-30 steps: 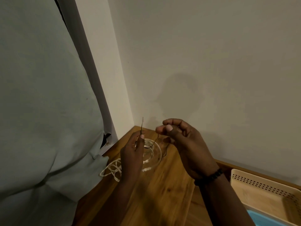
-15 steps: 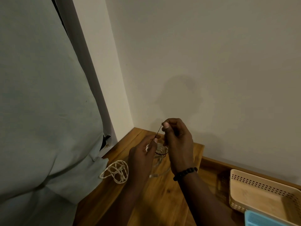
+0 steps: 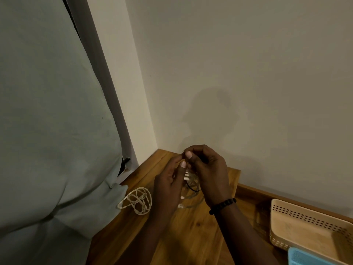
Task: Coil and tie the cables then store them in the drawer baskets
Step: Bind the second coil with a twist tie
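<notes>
Both my hands are raised above the wooden tabletop [image 3: 191, 236] near the wall corner. My left hand [image 3: 170, 184] and my right hand [image 3: 206, 169] meet fingertip to fingertip and pinch a thin dark twist tie [image 3: 183, 153] between them. Below the hands hangs a coiled white cable [image 3: 189, 180], with a dark loop of the tie around it; most of the coil is hidden behind my hands. A second white cable [image 3: 138, 200] lies in a loose bundle on the table to the left.
A beige perforated basket [image 3: 305, 220] sits at the right, with a blue basket [image 3: 309, 258] in front of it at the lower right corner. A pale curtain [image 3: 53, 131] hangs at the left, touching the table edge. The wall stands close behind.
My hands came together from apart; the tie that stood up from my left fingers is now pinched short between both hands, above the coil.
</notes>
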